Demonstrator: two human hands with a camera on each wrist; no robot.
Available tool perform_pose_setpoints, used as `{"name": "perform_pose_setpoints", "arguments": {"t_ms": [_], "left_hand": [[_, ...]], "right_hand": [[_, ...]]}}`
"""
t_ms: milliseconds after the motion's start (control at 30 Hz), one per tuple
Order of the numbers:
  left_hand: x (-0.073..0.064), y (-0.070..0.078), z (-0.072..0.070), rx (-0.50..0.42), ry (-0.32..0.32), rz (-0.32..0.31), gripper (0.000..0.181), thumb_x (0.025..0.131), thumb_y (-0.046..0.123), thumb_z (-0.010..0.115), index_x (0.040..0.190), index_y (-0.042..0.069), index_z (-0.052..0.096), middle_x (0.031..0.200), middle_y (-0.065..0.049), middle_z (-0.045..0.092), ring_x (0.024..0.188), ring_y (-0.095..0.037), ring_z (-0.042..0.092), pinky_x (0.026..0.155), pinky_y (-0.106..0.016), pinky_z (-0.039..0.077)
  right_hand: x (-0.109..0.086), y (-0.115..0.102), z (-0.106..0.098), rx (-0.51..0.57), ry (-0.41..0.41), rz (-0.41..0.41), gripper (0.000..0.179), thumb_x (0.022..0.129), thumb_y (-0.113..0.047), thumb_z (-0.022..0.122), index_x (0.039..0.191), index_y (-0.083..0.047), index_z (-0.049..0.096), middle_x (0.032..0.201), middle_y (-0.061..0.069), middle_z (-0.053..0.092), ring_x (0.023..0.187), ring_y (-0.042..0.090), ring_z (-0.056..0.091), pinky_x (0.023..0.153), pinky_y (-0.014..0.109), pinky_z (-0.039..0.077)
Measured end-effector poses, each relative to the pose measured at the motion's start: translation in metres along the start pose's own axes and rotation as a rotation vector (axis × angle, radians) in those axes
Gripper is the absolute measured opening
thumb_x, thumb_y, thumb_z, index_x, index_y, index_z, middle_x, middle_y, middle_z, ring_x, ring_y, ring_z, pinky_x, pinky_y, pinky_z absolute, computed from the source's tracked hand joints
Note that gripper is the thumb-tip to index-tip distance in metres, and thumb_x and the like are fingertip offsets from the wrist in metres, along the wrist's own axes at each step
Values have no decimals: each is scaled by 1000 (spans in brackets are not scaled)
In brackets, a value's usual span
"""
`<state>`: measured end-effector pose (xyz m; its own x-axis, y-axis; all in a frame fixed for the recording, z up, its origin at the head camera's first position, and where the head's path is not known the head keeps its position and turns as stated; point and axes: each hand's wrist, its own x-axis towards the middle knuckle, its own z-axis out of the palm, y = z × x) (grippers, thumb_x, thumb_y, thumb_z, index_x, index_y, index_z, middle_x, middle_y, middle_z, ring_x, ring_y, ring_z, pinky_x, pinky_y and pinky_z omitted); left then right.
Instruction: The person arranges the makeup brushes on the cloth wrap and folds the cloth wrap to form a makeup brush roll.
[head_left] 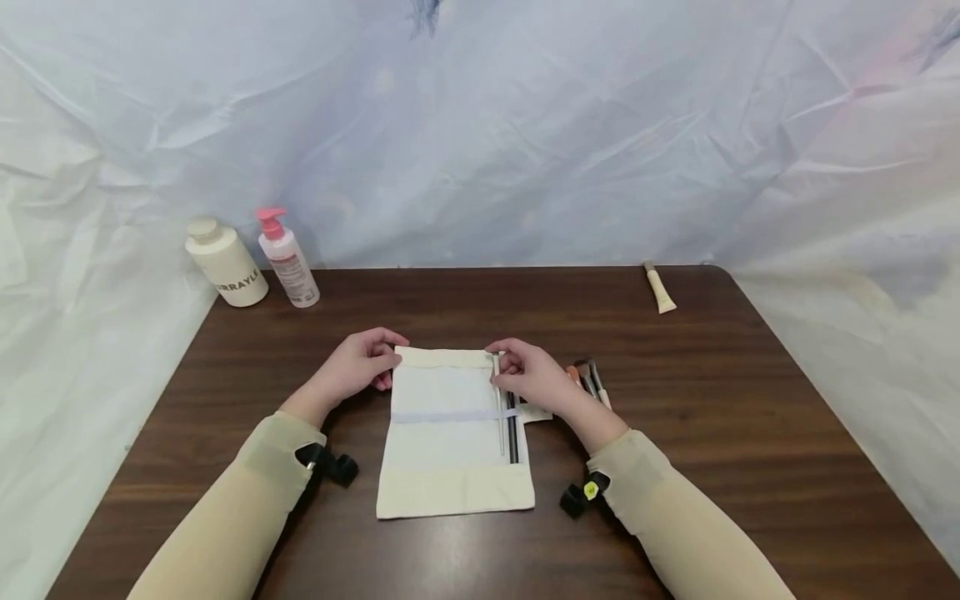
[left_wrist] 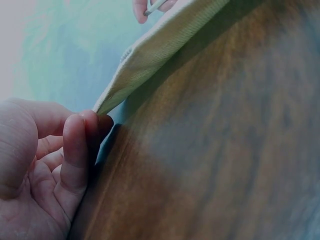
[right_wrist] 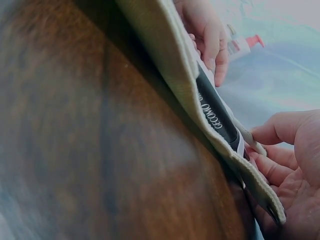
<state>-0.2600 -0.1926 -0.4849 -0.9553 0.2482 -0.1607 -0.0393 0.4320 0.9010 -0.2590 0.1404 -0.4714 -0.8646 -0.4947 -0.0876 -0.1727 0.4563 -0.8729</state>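
Observation:
A cream cloth brush roll (head_left: 442, 492) lies spread out on the table, with folded flaps at its top and bottom and a pale lilac elastic band (head_left: 442, 416) across its middle. My left hand (head_left: 358, 362) pinches the roll's upper left corner between thumb and fingers. At the upper right, my right hand (head_left: 534, 375) pinches the top of a thin pale stick (head_left: 500, 429), whose kind I cannot tell. Beside that stick, a black pen-like stick (right_wrist: 215, 112) with white lettering lies along the roll's right edge, under the band.
Several makeup brushes (head_left: 592, 379) lie right of the roll, partly hidden by the right wrist. A cream tube (head_left: 660, 292) lies at the back right. A white jar (head_left: 228, 267) and a pink-topped pump bottle (head_left: 291, 267) stand at the back left of the dark wooden table (head_left: 750, 467).

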Motion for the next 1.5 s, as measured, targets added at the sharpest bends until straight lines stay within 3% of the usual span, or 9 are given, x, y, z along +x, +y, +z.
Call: {"name": "perform_pose_setpoints", "arguments": {"t_ms": [1500], "left_hand": [[2, -2, 1, 1, 4, -2, 29, 102, 13, 65, 129, 7, 63, 83, -13, 67, 65, -23, 64, 62, -32, 60]], "right_hand": [[0, 4, 0, 13, 9, -6, 43, 96, -11, 71, 138, -11, 60, 93, 6, 63, 74, 22, 52, 69, 34, 44]]}}
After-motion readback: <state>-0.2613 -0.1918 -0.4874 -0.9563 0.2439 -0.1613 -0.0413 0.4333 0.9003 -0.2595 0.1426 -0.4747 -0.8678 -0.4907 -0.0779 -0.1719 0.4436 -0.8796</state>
